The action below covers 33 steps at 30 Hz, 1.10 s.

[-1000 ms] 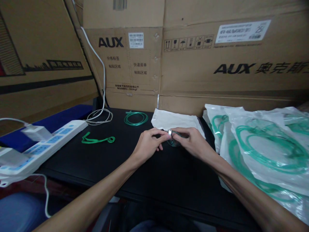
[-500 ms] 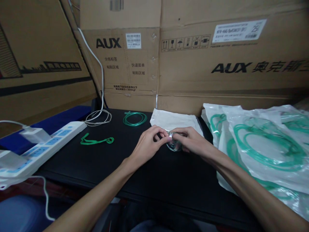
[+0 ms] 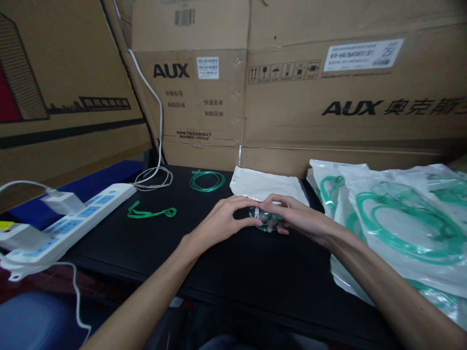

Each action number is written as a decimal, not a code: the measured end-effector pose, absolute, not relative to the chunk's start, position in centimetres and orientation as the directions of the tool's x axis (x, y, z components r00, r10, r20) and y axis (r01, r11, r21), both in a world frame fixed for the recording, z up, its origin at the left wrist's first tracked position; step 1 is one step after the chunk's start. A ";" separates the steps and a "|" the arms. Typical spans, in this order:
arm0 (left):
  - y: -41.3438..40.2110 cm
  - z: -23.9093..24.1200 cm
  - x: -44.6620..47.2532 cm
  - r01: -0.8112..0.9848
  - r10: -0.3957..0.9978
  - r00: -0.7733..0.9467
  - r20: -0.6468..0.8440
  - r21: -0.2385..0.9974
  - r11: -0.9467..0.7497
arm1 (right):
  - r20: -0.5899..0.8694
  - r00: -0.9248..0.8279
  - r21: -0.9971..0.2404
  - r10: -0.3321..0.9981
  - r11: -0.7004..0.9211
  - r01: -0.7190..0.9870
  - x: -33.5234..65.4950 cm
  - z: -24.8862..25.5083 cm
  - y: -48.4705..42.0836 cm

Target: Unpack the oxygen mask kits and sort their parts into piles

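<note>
1. Right hand holds clear curved plastic mask with small silver metal strip; mask between hands, over black desk;
2. left hand curved, thumb on mask; grip, can't tell;
3. best: steady right, light left; plastic likely flexes.

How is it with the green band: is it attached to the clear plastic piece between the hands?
No, the green band lies on the black table, well to the left of the clear plastic piece.

The cardboard carton reads "AUX", "分拣标签 粘贴区域" and "快递面单 粘贴区域" at eleven o'clock, "AUX 奥克斯" at two; handling pictograms stand at one.
</note>
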<state>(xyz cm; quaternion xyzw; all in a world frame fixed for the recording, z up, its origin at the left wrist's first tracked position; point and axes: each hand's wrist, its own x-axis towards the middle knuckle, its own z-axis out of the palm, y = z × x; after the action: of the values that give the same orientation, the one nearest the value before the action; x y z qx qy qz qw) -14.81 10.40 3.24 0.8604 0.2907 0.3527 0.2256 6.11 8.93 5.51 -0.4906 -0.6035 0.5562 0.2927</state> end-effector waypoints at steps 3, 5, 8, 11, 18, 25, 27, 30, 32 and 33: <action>10.4 3.4 -14.9 0.346 0.682 0.573 0.454 0.621 -0.704 | -0.178 -0.364 -0.962 0.914 -0.083 0.262 6.1 5.8 8.8; 10.4 3.4 -15.0 0.354 0.703 0.558 0.441 0.640 -0.682 | -0.167 -0.372 -0.962 0.913 -0.068 0.265 6.2 5.9 8.7; 10.7 3.4 -15.2 0.377 0.756 0.514 0.405 0.685 -0.624 | -0.164 -0.373 -0.961 0.913 -0.064 0.268 6.3 6.0 8.8; 10.9 3.2 -15.3 0.399 0.809 0.469 0.354 0.732 -0.552 | -0.138 -0.385 -0.967 0.913 -0.041 0.250 6.3 5.8 9.0; 10.9 3.1 -15.3 0.355 0.838 0.441 0.320 0.796 -0.491 | -0.133 -0.341 -0.954 0.931 -0.028 0.297 6.0 5.7 8.9; 10.7 3.4 -15.3 0.391 0.820 0.463 0.336 0.753 -0.530 | -0.079 -0.390 -0.958 0.918 0.038 0.283 6.4 4.6 9.6; 10.6 3.4 -15.3 0.391 0.813 0.472 0.342 0.745 -0.540 | -0.075 -0.396 -0.943 0.915 0.064 0.326 6.5 4.5 9.7; 10.4 3.4 -15.3 0.392 0.806 0.479 0.348 0.737 -0.551 | -0.102 -0.394 -0.920 0.913 0.065 0.387 6.5 4.5 9.8; 10.4 3.4 -15.4 0.393 0.805 0.477 0.352 0.734 -0.554 | -0.115 -0.404 -0.913 0.908 0.063 0.402 6.6 4.5 9.8; 10.3 3.4 -15.5 0.395 0.807 0.475 0.351 0.734 -0.552 | -0.114 -0.411 -0.911 0.905 0.070 0.407 6.7 4.5 9.9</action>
<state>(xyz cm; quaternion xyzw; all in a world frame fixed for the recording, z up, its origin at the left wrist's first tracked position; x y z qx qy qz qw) -15.46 10.35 3.43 0.8075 0.3722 0.3520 0.2923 6.69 9.86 4.48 -0.4787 -0.6850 0.4859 0.2560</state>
